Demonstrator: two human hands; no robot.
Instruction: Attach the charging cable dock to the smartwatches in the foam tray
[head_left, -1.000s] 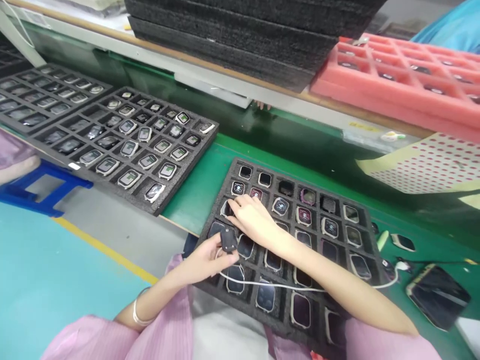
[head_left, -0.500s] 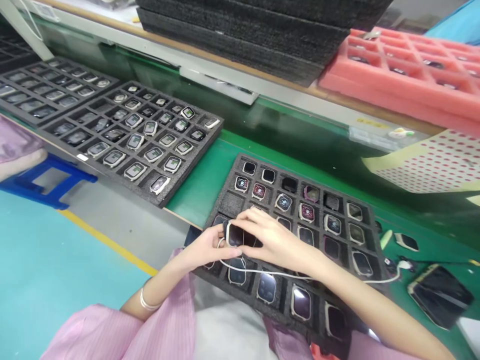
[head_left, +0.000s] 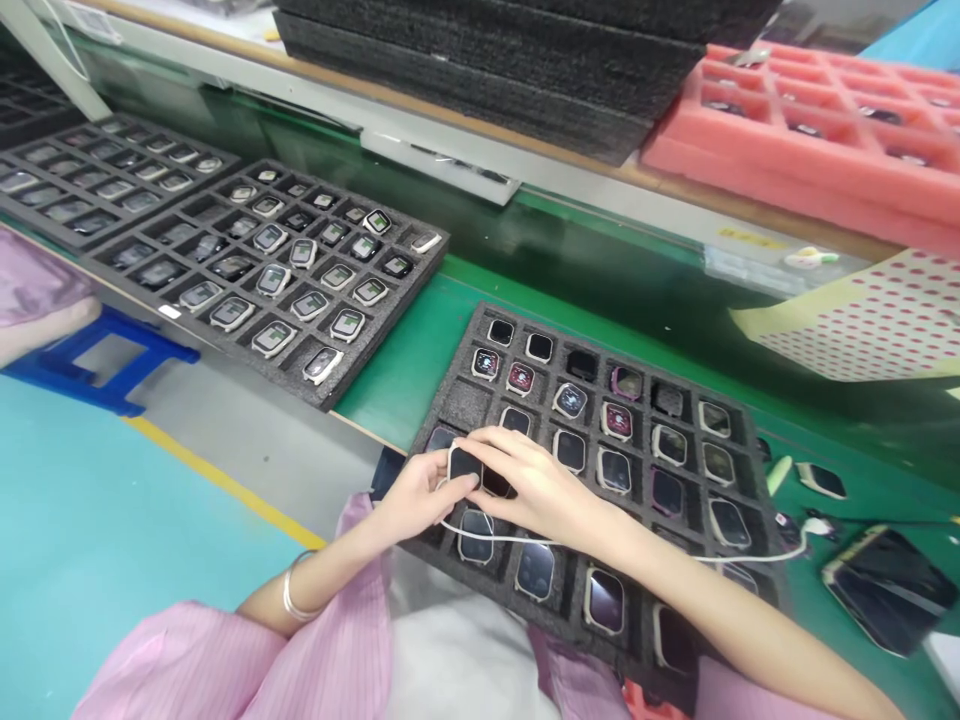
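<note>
- Left hand [head_left: 417, 494] has its fingers curled, thumb and fingertips pinching a small black charging puck [head_left: 465, 466] from the left side.
- Right hand [head_left: 534, 486] is curved over from the other side, its fingers closed on a dark watch [head_left: 496, 483] and pressing it against the puck. Exactly where one piece ends and the other begins is hard to tell under the fingers.
- A second ago the right hand was reaching alone into a pocket on the left side of the foam tray [head_left: 750, 400] while the left hand waited with the puck. Half a second ago the two hands had met.
- Now they are tight together just above the tray's near-left pockets, so the watch is out of its pocket and mated with the puck, by the look of it.
- An empty pocket [head_left: 469, 404] shows in the tray just beyond the hands. Most other pockets hold watches, some with lit faces.
- White cable [head_left: 637, 552] runs from under the hands across the tray's near rows to the right, towards a phone [head_left: 889, 588] lying on the green counter [head_left: 405, 370].
- Further left on the counter lies a second tray [head_left: 390, 330] filled with watches, and a pink foam tray [head_left: 750, 170] sits on the shelf behind.
</note>
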